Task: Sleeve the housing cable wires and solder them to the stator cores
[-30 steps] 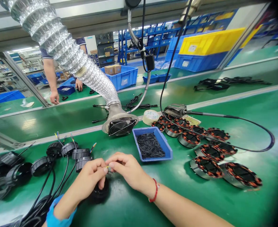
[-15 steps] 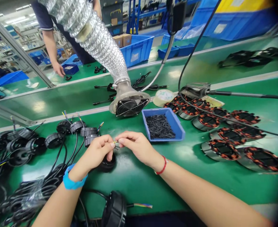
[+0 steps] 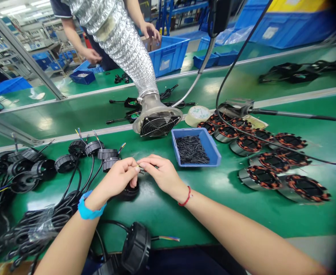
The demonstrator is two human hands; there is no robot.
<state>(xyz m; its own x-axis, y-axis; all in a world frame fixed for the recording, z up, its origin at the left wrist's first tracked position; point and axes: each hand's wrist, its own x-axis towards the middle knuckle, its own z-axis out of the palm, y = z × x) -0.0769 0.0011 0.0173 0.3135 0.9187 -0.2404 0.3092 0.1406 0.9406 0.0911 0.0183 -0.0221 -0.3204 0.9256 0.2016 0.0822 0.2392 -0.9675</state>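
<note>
My left hand (image 3: 121, 175) is closed in a pinch on thin wires (image 3: 140, 167), of which a bit of yellow and some dark ends show. From the other side my right hand (image 3: 163, 173) pinches at the same wires, fingertips meeting the left ones; any small piece between them is hidden. Below the left fingers sits a round black housing (image 3: 130, 193), partly covered by the hand. Just beyond the right hand is a blue bin (image 3: 215, 154) full of short black tubes (image 3: 192, 149).
Black housings with cables (image 3: 107, 153) crowd the left; another housing (image 3: 136, 247) lies at the front edge. Wound copper stators (image 3: 263, 177) stand on the right. A fan-ended foil duct (image 3: 158, 124) hangs ahead. Across the bench, a co-worker's hands (image 3: 150, 31) are near a blue crate (image 3: 172, 57).
My right fingertips have closed in against the left ones, covering more of the wires. The co-worker's hand has lifted from the small box, and the other hand now shows by the crate.
</note>
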